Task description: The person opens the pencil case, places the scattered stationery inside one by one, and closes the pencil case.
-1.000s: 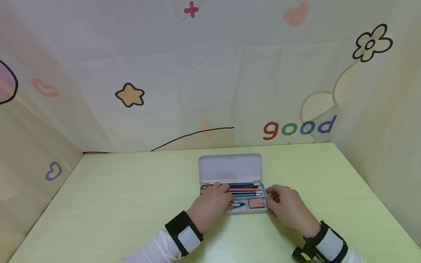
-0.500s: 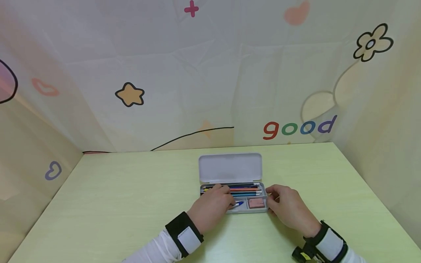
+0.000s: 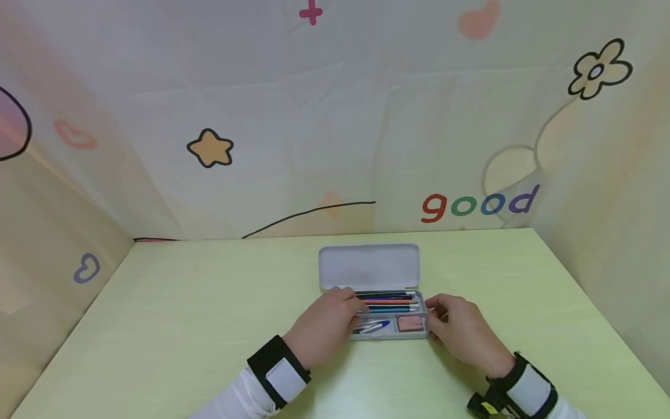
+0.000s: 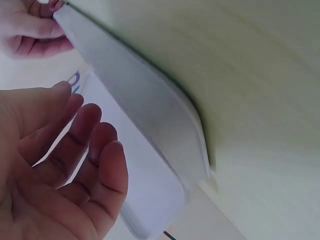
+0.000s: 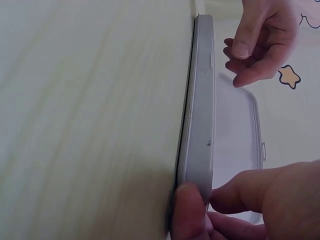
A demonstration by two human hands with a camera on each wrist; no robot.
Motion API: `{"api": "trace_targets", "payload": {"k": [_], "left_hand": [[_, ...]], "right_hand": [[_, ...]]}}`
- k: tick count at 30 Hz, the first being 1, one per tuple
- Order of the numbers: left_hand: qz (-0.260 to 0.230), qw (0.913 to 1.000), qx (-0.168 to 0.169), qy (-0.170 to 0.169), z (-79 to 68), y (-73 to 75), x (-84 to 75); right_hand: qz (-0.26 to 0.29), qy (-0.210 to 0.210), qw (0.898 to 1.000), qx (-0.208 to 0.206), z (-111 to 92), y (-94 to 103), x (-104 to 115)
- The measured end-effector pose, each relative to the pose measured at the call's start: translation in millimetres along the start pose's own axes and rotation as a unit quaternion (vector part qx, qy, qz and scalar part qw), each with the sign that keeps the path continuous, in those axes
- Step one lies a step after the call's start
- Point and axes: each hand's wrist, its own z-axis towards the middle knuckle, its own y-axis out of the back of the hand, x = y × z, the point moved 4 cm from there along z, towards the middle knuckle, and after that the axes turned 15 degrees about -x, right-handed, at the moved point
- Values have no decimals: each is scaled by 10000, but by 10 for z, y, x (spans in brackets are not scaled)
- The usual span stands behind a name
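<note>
A pale grey metal pencil case lies on the table with its lid raised at the back. Several pencils fill its rear compartment. At the front are pens, one with a blue tip, and a pink eraser in its own small section. Over the case's left part hovers my left hand, its fingers loosely bent with nothing between them in the left wrist view. My right hand pinches the case's right end between thumb and fingers, as the right wrist view shows.
The light wood-grain table extends around the case. A printed cloth hangs behind it and along both sides. Black straps circle both wrists, and a small dark device sits under the right one.
My left hand has come off the pens and drawn back slightly left, uncovering more of them. A blue-tipped pen now lies in the front compartment. The right hand stays at the case's end.
</note>
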Motion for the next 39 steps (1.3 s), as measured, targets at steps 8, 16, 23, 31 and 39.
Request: {"api": "trace_targets", "payload": {"k": [8, 16, 23, 31, 39], "left_hand": [[-508, 9962, -421, 562, -64, 183, 145], [-943, 9868, -706, 1107, -137, 305, 236], [-1637, 9639, -1064, 1807, -226, 411, 345], [-2410, 9194, -1440, 2753, -251, 412, 553], [-3035, 8648, -1821, 3563, -210, 383, 807]], "right_hand": [[-63, -30, 10000, 24, 4, 33, 34], [-158, 170, 9997, -112, -18, 170, 170], [-335, 575, 9971, -362, -13, 293, 271], [-251, 884, 9938, -627, 102, 340, 223], [-23, 1002, 9909, -898, 330, 330, 301]]}}
